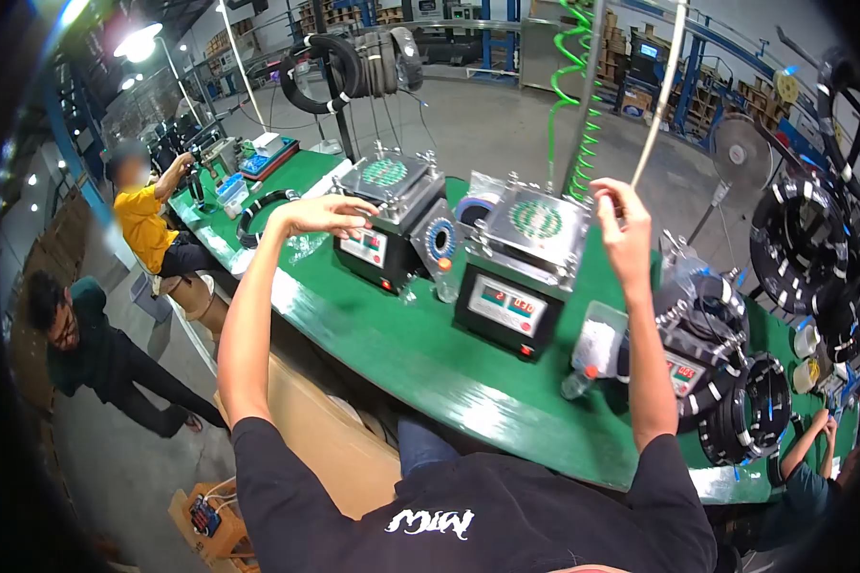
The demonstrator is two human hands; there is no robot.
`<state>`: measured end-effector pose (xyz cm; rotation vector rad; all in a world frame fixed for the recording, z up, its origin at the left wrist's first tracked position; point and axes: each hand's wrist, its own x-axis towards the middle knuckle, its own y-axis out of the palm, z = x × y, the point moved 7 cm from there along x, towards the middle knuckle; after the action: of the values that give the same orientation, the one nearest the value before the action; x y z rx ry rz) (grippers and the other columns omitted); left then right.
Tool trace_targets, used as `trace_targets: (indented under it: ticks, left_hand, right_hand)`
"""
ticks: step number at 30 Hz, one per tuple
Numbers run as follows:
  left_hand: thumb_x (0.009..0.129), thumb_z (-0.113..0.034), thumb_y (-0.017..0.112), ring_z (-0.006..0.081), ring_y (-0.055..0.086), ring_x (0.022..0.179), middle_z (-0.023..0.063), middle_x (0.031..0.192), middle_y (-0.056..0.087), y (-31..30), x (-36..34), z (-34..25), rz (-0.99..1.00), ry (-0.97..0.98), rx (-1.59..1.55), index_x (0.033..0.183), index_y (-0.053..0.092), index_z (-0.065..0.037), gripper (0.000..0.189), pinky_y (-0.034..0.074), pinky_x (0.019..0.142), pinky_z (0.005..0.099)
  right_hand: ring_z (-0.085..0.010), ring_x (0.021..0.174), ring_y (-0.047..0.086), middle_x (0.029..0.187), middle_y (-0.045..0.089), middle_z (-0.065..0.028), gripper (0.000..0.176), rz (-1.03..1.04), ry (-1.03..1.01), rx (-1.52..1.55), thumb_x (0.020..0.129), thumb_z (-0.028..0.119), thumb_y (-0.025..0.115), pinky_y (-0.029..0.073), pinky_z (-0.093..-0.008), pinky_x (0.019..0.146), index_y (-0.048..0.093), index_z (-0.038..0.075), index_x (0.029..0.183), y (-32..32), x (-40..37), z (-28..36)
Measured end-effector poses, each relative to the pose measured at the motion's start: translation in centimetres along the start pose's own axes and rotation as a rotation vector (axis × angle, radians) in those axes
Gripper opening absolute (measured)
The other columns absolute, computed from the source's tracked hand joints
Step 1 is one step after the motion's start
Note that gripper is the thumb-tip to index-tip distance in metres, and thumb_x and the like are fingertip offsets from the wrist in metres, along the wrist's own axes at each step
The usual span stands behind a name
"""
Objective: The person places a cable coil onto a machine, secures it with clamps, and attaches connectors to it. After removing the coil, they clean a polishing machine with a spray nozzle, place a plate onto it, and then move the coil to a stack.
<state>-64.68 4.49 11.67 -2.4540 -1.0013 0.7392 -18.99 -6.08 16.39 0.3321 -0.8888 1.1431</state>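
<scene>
My left hand [333, 217] is held over the front of a black machine [361, 250] with a clear top plate. Its fingers are loosely stretched and hold nothing visible. My right hand [625, 227] is raised beside the right edge of a second black machine [500, 310], palm inward, fingers bent and apart. A green ring pattern shows under the clear plate [535, 220] of that second machine, and red digits glow on its front panel. Between the two machines stand a round blue-and-silver disc part [440, 239] and a small bottle [446, 283].
The green table [392, 334] curves across the view. At right are a clear tub of white pieces [597, 334], a bottle [577, 384], a third machine [683, 368] and black coils [747, 411]. A green coiled air hose [583, 143] hangs behind. Other people sit and stand at both sides.
</scene>
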Motion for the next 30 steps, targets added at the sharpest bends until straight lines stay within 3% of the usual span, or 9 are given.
trace_targets:
  ticks: [5, 9, 13, 14, 17, 18, 20, 24, 30]
  left_hand:
    - [0.104, -0.028, 0.06, 0.0185, 0.069, 0.106, 0.0132, 0.127, 0.067, -10.5, 3.0, 4.4, -0.108, 0.08, 0.043, 0.146, 0.052, -0.007, 0.048, 0.056, 0.092, 0.0304]
    - [0.104, -0.019, 0.059, 0.0134, 0.066, 0.092, 0.009, 0.115, 0.069, -16.4, 7.5, 8.5, -0.183, 0.12, 0.089, 0.137, 0.059, -0.007, 0.035, 0.054, 0.081, 0.0267]
    - [0.1, -0.039, 0.064, 0.0204, 0.064, 0.094, 0.0151, 0.121, 0.066, -20.0, 12.8, 13.8, -0.245, 0.248, 0.237, 0.141, 0.055, -0.008, 0.052, 0.052, 0.089, 0.0363]
    - [0.096, -0.036, 0.069, 0.0199, 0.067, 0.095, 0.0141, 0.106, 0.072, -20.7, 14.0, 15.0, -0.313, 0.308, 0.276, 0.139, 0.058, -0.006, 0.053, 0.052, 0.085, 0.0352]
    - [0.096, -0.036, 0.07, 0.0193, 0.068, 0.094, 0.0143, 0.103, 0.073, -20.5, 15.6, 16.3, -0.114, 0.187, 0.281, 0.153, 0.042, -0.008, 0.07, 0.052, 0.087, 0.0354]
    - [0.097, -0.034, 0.069, 0.0111, 0.058, 0.085, 0.0069, 0.094, 0.069, -20.0, 15.7, 16.4, -0.052, 0.175, 0.183, 0.154, 0.042, -0.011, 0.067, 0.045, 0.076, 0.0292]
    - [0.096, -0.03, 0.072, 0.0064, 0.052, 0.079, 0.0, 0.083, 0.063, -19.6, 15.5, 16.1, -0.007, 0.17, 0.142, 0.154, 0.043, -0.012, 0.067, 0.041, 0.072, 0.0264]
    - [0.094, -0.027, 0.075, 0.0047, 0.049, 0.075, -0.0054, 0.077, 0.054, -19.6, 15.4, 16.3, 0.005, 0.229, 0.06, 0.151, 0.047, -0.013, 0.065, 0.038, 0.069, 0.0244]
    - [0.095, -0.026, 0.075, 0.0057, 0.052, 0.079, -0.0039, 0.088, 0.061, -20.1, 14.8, 16.4, 0.075, 0.324, -0.275, 0.144, 0.055, -0.013, 0.056, 0.042, 0.076, 0.0236]
  right_hand:
    - [-0.0092, 0.073, 0.061, 0.098, 0.064, -0.0059, 0.024, 0.194, 0.113, 0.061, 0.099, 0.003, 0.057, 0.05, -0.0244, 0.066, 0.065, 0.006, 0.121, 16.6, 1.7, -1.8]
    - [-0.0102, 0.076, 0.066, 0.109, 0.059, -0.0072, 0.033, 0.334, 0.35, 0.343, 0.098, 0.005, 0.056, 0.056, -0.0261, 0.066, 0.061, 0.008, 0.131, 28.7, 1.7, -6.5]
    - [-0.0123, 0.067, 0.065, 0.117, 0.059, -0.0112, 0.039, 0.321, 0.437, 0.276, 0.096, 0.004, 0.054, 0.055, -0.0275, 0.061, 0.059, 0.006, 0.134, 36.7, 1.8, -11.0]
    - [-0.012, 0.066, 0.065, 0.124, 0.06, -0.0137, 0.041, 0.317, 0.447, 0.203, 0.095, 0.003, 0.053, 0.055, -0.0285, 0.06, 0.059, 0.006, 0.135, 38.0, 1.8, -12.3]
    - [-0.0096, 0.065, 0.061, 0.124, 0.062, -0.017, 0.043, 0.265, 0.543, 0.155, 0.094, 0.003, 0.057, 0.052, -0.0269, 0.059, 0.059, 0.007, 0.137, 40.6, 1.9, -14.1]
    - [-0.0091, 0.064, 0.06, 0.124, 0.062, -0.018, 0.043, 0.237, 0.559, 0.177, 0.094, 0.004, 0.058, 0.051, -0.0263, 0.059, 0.059, 0.007, 0.137, 41.2, 1.9, -14.7]
    - [-0.0074, 0.064, 0.057, 0.122, 0.065, -0.0211, 0.043, 0.152, 0.594, 0.174, 0.093, 0.004, 0.064, 0.049, -0.0246, 0.059, 0.061, 0.008, 0.136, 42.1, 1.8, -14.8]
    - [-0.0054, 0.06, 0.052, 0.092, 0.061, -0.0048, 0.049, -0.059, 0.491, 0.168, 0.088, -0.002, 0.067, 0.041, -0.0235, 0.052, 0.063, 0.011, 0.136, 43.0, 2.6, -14.3]
    - [-0.0032, 0.056, 0.045, 0.076, 0.057, 0.0027, 0.051, -0.189, 0.691, 0.388, 0.087, -0.007, 0.063, 0.034, -0.0226, 0.048, 0.065, 0.015, 0.133, 42.7, 3.3, -12.4]
